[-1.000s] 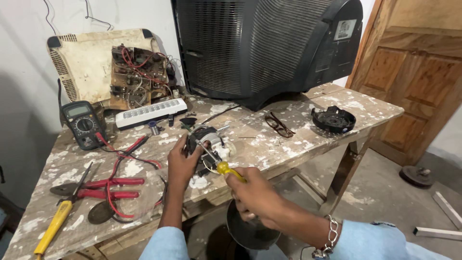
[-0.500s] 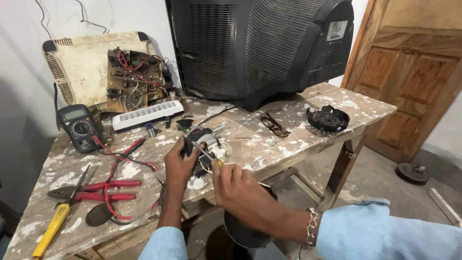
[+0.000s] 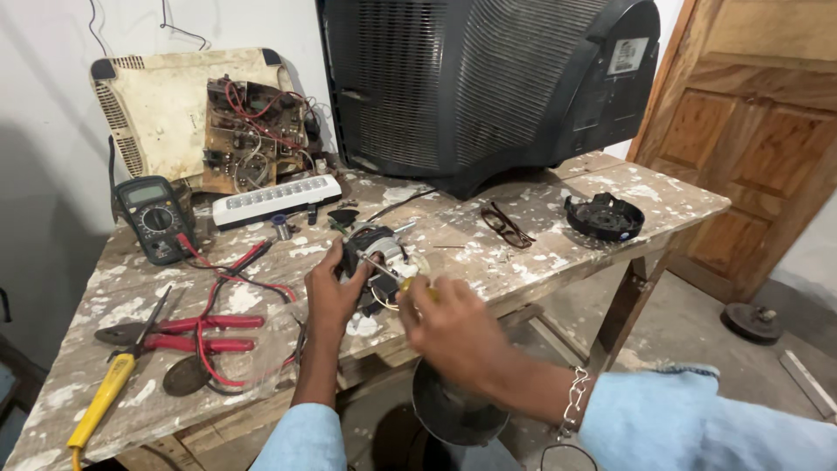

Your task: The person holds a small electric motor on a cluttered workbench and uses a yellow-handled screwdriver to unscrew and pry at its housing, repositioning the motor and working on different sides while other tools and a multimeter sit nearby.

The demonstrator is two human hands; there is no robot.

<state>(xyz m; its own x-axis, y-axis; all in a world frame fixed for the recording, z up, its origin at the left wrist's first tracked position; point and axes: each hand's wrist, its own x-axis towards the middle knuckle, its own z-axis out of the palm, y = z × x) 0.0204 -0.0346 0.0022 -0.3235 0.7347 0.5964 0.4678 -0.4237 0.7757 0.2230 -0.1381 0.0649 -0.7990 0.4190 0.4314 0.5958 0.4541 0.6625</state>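
Motor point(image 3: 373, 255) partly hidden by left hand point(image 3: 330, 292), screwdriver point(image 3: 410, 284) handle largely covered by right hand point(image 3: 453, 327), television point(image 3: 488, 83) top cropped by the frame, yellow tool point(image 3: 100, 401) tip cut off at bottom edge

Your rough, paint-spattered wooden table point(image 3: 558, 253), matt black plastic television shell point(image 3: 488, 78), yellowed plastic casing point(image 3: 161, 105), bare metal motor point(image 3: 375, 253) under your left hand point(image 3: 330, 292), glossy yellow-handled screwdriver point(image 3: 410, 283).

Yellow-handled screwdriver point(image 3: 417, 285), red-handled pliers point(image 3: 187, 333), white paint-splattered wooden table point(image 3: 558, 253), black television point(image 3: 488, 83), cream casing point(image 3: 161, 105).
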